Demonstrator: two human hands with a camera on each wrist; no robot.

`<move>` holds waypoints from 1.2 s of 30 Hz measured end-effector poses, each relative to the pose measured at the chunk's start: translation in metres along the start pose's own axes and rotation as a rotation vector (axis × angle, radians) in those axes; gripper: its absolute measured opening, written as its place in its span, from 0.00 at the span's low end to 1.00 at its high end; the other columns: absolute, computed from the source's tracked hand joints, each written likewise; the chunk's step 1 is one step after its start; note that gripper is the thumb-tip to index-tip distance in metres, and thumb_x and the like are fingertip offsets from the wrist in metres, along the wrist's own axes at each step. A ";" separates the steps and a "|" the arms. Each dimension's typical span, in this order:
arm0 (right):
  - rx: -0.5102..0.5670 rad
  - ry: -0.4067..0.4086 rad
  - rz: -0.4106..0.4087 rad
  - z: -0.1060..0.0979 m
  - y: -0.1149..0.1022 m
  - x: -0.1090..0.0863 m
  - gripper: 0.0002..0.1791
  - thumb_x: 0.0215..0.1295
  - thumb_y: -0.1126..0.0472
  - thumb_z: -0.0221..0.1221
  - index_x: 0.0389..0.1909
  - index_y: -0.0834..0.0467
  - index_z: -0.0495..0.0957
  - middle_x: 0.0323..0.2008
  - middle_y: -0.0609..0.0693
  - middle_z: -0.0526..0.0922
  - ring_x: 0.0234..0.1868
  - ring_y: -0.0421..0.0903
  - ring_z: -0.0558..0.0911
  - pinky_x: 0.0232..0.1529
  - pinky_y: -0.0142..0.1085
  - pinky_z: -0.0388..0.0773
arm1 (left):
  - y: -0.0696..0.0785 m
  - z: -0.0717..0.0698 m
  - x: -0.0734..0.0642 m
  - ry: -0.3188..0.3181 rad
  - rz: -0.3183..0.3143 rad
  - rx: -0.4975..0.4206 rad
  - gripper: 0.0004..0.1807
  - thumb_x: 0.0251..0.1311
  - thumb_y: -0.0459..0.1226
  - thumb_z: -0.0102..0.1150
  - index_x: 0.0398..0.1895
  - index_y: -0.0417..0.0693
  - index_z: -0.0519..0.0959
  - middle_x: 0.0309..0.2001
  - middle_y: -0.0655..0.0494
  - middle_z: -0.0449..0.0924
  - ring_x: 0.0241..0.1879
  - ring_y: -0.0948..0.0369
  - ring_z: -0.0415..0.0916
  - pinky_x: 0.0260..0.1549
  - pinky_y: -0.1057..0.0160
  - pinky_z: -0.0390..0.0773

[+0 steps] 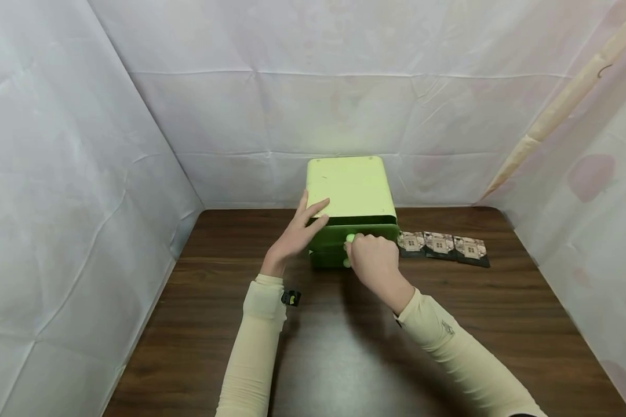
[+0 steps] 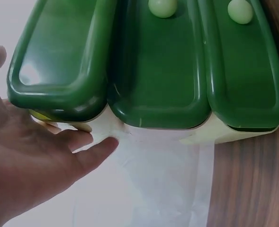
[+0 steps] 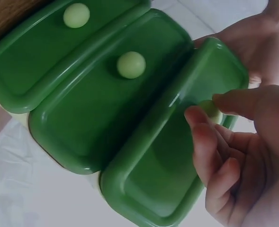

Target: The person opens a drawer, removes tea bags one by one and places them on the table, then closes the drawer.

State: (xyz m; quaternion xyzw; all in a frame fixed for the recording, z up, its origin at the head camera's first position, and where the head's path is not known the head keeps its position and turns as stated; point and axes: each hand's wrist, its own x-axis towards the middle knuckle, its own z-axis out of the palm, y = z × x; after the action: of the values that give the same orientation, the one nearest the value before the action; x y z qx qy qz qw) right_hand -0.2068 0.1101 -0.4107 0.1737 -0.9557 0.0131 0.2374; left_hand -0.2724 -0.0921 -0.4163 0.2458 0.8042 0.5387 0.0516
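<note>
A small light-green cabinet with three dark green drawer fronts stands at the back of the table. My right hand pinches the round pale-green knob of the top drawer between thumb and fingers. That drawer juts out a little past the two below, leaving a dark gap under the cabinet's top edge. The middle drawer and bottom drawer sit back with their knobs free. With fingers spread, my left hand rests against the cabinet's left side near its upper front corner.
Three flat square pictures of a house lie in a row just right of the cabinet on the dark wooden table. White cloth hangs behind and along both sides. A pale pole slants up at the right corner.
</note>
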 end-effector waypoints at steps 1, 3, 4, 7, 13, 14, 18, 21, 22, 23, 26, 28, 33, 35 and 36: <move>0.001 -0.010 0.003 0.001 0.001 0.003 0.29 0.66 0.51 0.62 0.08 0.52 0.61 0.04 0.46 0.56 0.04 0.44 0.60 0.05 0.35 0.55 | -0.001 0.000 0.000 0.003 -0.005 0.011 0.30 0.73 0.53 0.46 0.75 0.61 0.58 0.76 0.59 0.17 0.74 0.58 0.21 0.65 0.39 0.46; 0.014 -0.024 0.009 0.002 0.002 0.007 0.29 0.66 0.51 0.62 0.08 0.52 0.61 0.04 0.45 0.56 0.04 0.43 0.59 0.06 0.35 0.55 | -0.003 0.001 0.000 0.011 -0.010 0.032 0.32 0.69 0.54 0.51 0.75 0.65 0.59 0.76 0.61 0.18 0.74 0.59 0.22 0.65 0.38 0.47; 0.020 -0.029 0.010 0.003 0.003 0.009 0.29 0.66 0.51 0.62 0.07 0.52 0.61 0.04 0.45 0.56 0.04 0.43 0.59 0.06 0.35 0.55 | -0.003 0.001 0.000 0.013 -0.009 0.037 0.33 0.68 0.54 0.53 0.75 0.66 0.59 0.76 0.61 0.19 0.74 0.59 0.23 0.65 0.38 0.48; 0.022 -0.041 0.008 0.003 0.004 0.014 0.29 0.66 0.51 0.62 0.07 0.52 0.62 0.04 0.45 0.57 0.04 0.43 0.59 0.05 0.35 0.56 | -0.002 0.001 -0.001 0.023 -0.015 0.049 0.33 0.67 0.53 0.56 0.74 0.68 0.59 0.77 0.61 0.20 0.74 0.58 0.25 0.64 0.39 0.50; 0.031 -0.044 0.033 0.004 0.005 0.014 0.28 0.67 0.50 0.61 0.10 0.53 0.64 0.04 0.46 0.58 0.04 0.44 0.61 0.05 0.36 0.58 | -0.001 0.003 0.001 0.062 -0.022 0.105 0.32 0.67 0.52 0.57 0.73 0.71 0.61 0.77 0.61 0.24 0.75 0.53 0.30 0.63 0.39 0.53; 0.035 -0.037 0.043 0.005 0.005 0.013 0.27 0.68 0.50 0.60 0.10 0.54 0.65 0.05 0.46 0.58 0.04 0.44 0.61 0.05 0.36 0.59 | -0.001 0.004 0.001 0.071 -0.021 0.117 0.32 0.66 0.52 0.57 0.73 0.72 0.61 0.77 0.61 0.24 0.75 0.52 0.31 0.63 0.39 0.54; 0.045 -0.009 0.077 0.012 0.003 0.007 0.27 0.69 0.48 0.59 0.12 0.55 0.67 0.06 0.47 0.60 0.06 0.47 0.64 0.05 0.38 0.59 | -0.003 0.006 0.002 0.109 -0.011 0.141 0.32 0.65 0.54 0.57 0.72 0.72 0.62 0.77 0.60 0.26 0.75 0.53 0.34 0.63 0.40 0.56; 0.067 -0.072 0.082 0.022 0.001 -0.001 0.31 0.69 0.44 0.57 0.07 0.53 0.66 0.05 0.47 0.60 0.05 0.47 0.64 0.05 0.38 0.58 | -0.005 0.010 0.002 0.149 -0.011 0.157 0.31 0.64 0.55 0.57 0.71 0.74 0.63 0.78 0.61 0.28 0.74 0.56 0.35 0.63 0.41 0.56; 0.075 -0.102 0.083 0.027 0.000 -0.002 0.32 0.68 0.43 0.57 0.06 0.52 0.65 0.04 0.47 0.60 0.05 0.46 0.63 0.04 0.38 0.58 | -0.006 0.011 0.002 0.165 -0.013 0.169 0.31 0.64 0.55 0.57 0.71 0.75 0.64 0.78 0.61 0.28 0.74 0.57 0.36 0.63 0.42 0.57; 0.081 -0.129 0.084 0.031 0.000 -0.003 0.33 0.68 0.42 0.57 0.04 0.51 0.65 0.04 0.47 0.60 0.04 0.46 0.63 0.04 0.37 0.58 | -0.006 0.012 0.003 0.180 -0.014 0.184 0.31 0.63 0.56 0.57 0.70 0.76 0.64 0.78 0.61 0.29 0.74 0.57 0.37 0.63 0.42 0.58; 0.085 -0.173 0.094 0.046 0.001 -0.002 0.34 0.68 0.41 0.56 0.03 0.51 0.64 0.03 0.47 0.59 0.04 0.45 0.62 0.05 0.37 0.58 | -0.007 0.015 0.003 0.213 -0.014 0.223 0.31 0.62 0.56 0.58 0.70 0.78 0.64 0.78 0.62 0.30 0.74 0.57 0.39 0.62 0.43 0.60; 0.081 -0.182 0.110 0.057 0.002 0.001 0.33 0.69 0.41 0.56 0.04 0.50 0.64 0.04 0.47 0.60 0.04 0.45 0.63 0.05 0.37 0.58 | -0.008 0.016 0.003 0.224 -0.011 0.240 0.31 0.62 0.55 0.58 0.69 0.78 0.64 0.78 0.61 0.31 0.74 0.57 0.40 0.61 0.43 0.61; 0.079 -0.228 0.169 0.072 0.004 0.006 0.33 0.69 0.41 0.55 0.05 0.51 0.65 0.03 0.48 0.62 0.05 0.46 0.65 0.06 0.38 0.60 | -0.009 0.017 0.003 0.216 -0.008 0.229 0.32 0.62 0.55 0.59 0.70 0.78 0.63 0.78 0.62 0.29 0.74 0.56 0.39 0.61 0.43 0.61; 0.085 -0.232 0.189 0.075 0.005 0.005 0.33 0.69 0.42 0.55 0.05 0.52 0.65 0.03 0.47 0.62 0.05 0.46 0.65 0.06 0.38 0.61 | -0.008 0.016 0.002 0.215 -0.009 0.227 0.32 0.62 0.55 0.59 0.70 0.78 0.63 0.78 0.63 0.29 0.74 0.56 0.40 0.60 0.43 0.62; 0.092 -0.232 0.196 0.076 0.005 0.005 0.33 0.70 0.42 0.54 0.05 0.52 0.65 0.03 0.47 0.62 0.05 0.46 0.65 0.06 0.38 0.61 | -0.007 0.016 0.002 0.217 -0.008 0.232 0.33 0.62 0.54 0.60 0.70 0.78 0.63 0.78 0.63 0.29 0.74 0.55 0.41 0.60 0.43 0.63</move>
State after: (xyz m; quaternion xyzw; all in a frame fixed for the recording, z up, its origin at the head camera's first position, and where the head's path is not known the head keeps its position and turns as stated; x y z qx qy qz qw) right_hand -0.2467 0.1052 -0.4752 0.0906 -0.9874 0.0597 0.1150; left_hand -0.2711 -0.0795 -0.4293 0.1872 0.8628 0.4656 -0.0620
